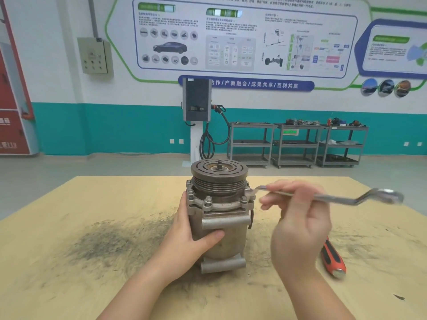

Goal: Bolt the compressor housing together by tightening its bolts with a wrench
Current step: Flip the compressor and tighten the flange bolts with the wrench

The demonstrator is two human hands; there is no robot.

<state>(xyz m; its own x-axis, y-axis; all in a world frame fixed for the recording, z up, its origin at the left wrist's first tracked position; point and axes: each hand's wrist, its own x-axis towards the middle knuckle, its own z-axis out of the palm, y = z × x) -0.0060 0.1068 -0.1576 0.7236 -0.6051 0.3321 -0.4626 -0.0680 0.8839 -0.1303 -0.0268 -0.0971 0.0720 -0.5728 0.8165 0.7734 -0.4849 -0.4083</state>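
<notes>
A grey metal compressor (221,236) stands upright on the table, its grooved pulley (219,173) on top. Several bolts (208,200) ring the flange below the pulley. My left hand (191,234) grips the housing's left side, thumb across its front. My right hand (298,218) holds the shaft of a silver offset ring wrench (342,197) between its fingers. The wrench's near ring end sits at a bolt on the flange's right side (250,192). Its far end (392,196) sticks out to the right. The hand is blurred.
A red and black handled tool (333,259) lies on the table right of my right hand. The tan tabletop (92,204) carries dark grime smears on the left. Behind the table stand a charging post (197,112) and grey shelf carts (295,144).
</notes>
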